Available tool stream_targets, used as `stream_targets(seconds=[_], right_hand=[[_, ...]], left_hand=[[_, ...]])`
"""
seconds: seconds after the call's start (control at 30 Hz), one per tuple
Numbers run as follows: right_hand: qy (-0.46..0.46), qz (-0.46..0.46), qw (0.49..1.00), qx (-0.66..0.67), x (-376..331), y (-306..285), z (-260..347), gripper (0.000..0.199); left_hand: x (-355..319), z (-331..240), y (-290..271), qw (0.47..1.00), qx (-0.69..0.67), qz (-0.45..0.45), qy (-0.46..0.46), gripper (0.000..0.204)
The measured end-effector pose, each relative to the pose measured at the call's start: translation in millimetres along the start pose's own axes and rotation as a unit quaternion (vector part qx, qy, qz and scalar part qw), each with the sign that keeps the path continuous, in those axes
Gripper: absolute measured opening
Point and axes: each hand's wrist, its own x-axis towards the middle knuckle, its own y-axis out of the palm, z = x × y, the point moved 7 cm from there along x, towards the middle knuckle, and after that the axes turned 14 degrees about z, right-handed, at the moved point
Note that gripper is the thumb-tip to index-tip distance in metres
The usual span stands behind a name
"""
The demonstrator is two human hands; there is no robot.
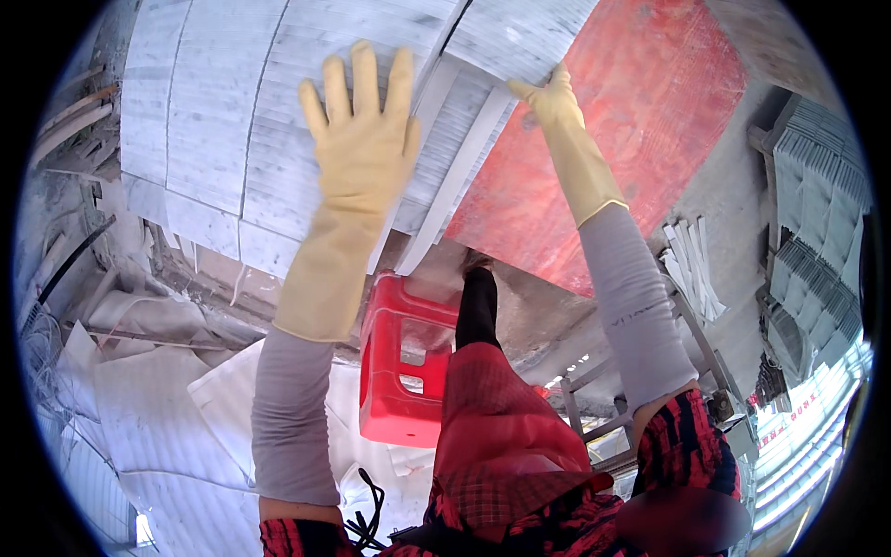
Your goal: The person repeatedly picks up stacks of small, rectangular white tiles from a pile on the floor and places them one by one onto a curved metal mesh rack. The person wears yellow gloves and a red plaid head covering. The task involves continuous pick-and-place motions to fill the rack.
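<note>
Both my hands wear long cream rubber gloves over grey sleeves. My left hand (pixel 362 153) lies palm down with fingers spread on a grey-white veined stone panel (pixel 288 148) faced with narrow ridged strips. My right hand (pixel 555 97) is at the near right corner of another such panel (pixel 520 37), its thumb along the near edge and its fingers at the side, partly hidden. Between the hands, pale bars (pixel 455 181) and a lower strip panel show beneath that corner.
A red-faced board (pixel 603 139) extends to the right of the panels. Below them stands a red plastic stool (pixel 399 408) beside my leg. White sheets (pixel 176 418) cover the floor at left. White strips (pixel 691 269) and stacked panels (pixel 817 176) are at right.
</note>
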Motion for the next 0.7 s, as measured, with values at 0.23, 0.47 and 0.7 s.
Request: stream_targets(seconds=[0.23,0.47,0.7], right_hand=[[0.065,-0.023,0.997,-0.019,-8,9,-6,0.105],[0.070,-0.042,0.996,-0.031,-45,46,-14,0.104],[-0.048,-0.084,0.940,-0.328,-41,48,54,0.120]], left_hand=[[2,1,-3,1.000,-0.005,-0.002,-0.005,0.081],[0,3,-2,0.999,-0.032,-0.002,0.000,0.078],[-2,6,-4,0.998,-0.060,-0.019,0.007,0.075]])
